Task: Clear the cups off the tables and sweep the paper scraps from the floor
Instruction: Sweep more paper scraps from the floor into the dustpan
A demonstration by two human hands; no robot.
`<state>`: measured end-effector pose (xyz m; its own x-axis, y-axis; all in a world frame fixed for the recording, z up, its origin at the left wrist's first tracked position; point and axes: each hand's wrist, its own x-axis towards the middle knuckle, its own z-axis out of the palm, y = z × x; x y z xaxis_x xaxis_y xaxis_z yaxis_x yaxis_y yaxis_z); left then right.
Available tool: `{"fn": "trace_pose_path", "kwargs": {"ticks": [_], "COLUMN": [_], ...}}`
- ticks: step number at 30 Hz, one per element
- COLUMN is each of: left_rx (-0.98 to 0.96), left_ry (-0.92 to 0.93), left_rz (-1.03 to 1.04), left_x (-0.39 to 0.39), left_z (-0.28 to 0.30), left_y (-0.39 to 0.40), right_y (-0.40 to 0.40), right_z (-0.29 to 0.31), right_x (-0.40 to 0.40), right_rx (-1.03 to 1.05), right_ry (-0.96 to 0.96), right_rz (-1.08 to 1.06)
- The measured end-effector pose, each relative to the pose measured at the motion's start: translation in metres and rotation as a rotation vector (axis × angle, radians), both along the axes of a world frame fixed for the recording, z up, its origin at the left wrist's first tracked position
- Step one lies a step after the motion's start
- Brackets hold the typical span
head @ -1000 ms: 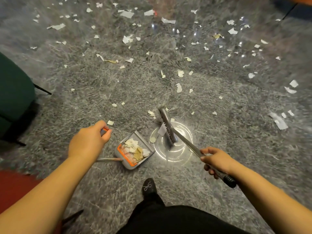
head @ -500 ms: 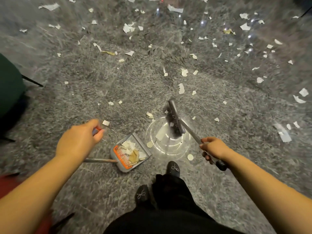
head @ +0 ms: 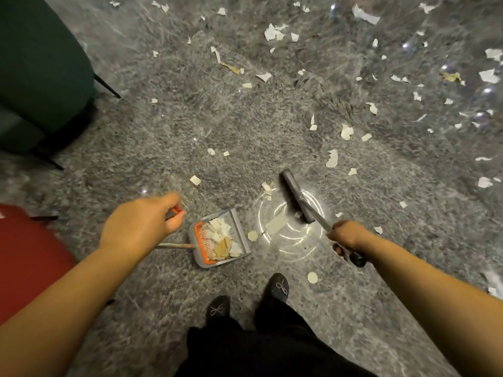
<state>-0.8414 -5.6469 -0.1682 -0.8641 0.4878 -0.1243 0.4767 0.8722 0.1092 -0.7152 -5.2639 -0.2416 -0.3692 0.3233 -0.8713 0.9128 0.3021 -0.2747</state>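
L hand [head: 141, 224] grips the dustpan handle; dustpan [head: 219, 244] sits on grey floor [head: 190, 126] just right of it, holding scraps. R hand [head: 347, 236] is curled round the broom handle, broom head [head: 296, 195] down just ahead-left. Paper scraps [head: 332, 158] lie scattered beyond both hands, a few betw. pan & broom.

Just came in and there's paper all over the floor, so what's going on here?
A person is sweeping up. The left hand holds the long handle of a grey dustpan with an orange comb, already holding some torn scraps. The right hand holds a grey long-handled broom, its head on the floor just right of the pan. Many white paper scraps still lie across the grey speckled floor beyond.
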Motion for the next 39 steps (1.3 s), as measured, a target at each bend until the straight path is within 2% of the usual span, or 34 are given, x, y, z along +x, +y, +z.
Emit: {"fn": "trace_pose_path", "kwargs": {"ticks": [4,14,19,28,33,39], "left_rx": [0.008,0.049,0.059,0.089,0.109,0.192], "left_ry": [-0.024,-0.023,-0.019,-0.010,-0.020,-0.141], "left_rz": [0.023,0.016,0.006,-0.006,0.000,0.036], "left_x": [-0.003,-0.011,-0.005,0.006,0.010,0.005], "left_z": [-0.001,0.001,-0.001,-0.002,-0.004,0.002], "left_y": [0.002,0.003,0.000,-0.014,-0.019,-0.033], "right_y": [-0.015,-0.071,-0.113,-0.186,-0.200,-0.201], "right_z": [-0.002,-0.002,0.003,0.014,0.027,0.043], "right_x": [-0.006,0.033,0.059,0.099,0.116,0.156], "right_rx": [-0.011,-0.022,-0.035,-0.242,-0.245,-0.210], "right_ry": [-0.030,-0.067,-0.061,-0.002,0.034,0.107], "right_rz": [0.160,0.264,0.402,0.137,0.022,-0.154]}}
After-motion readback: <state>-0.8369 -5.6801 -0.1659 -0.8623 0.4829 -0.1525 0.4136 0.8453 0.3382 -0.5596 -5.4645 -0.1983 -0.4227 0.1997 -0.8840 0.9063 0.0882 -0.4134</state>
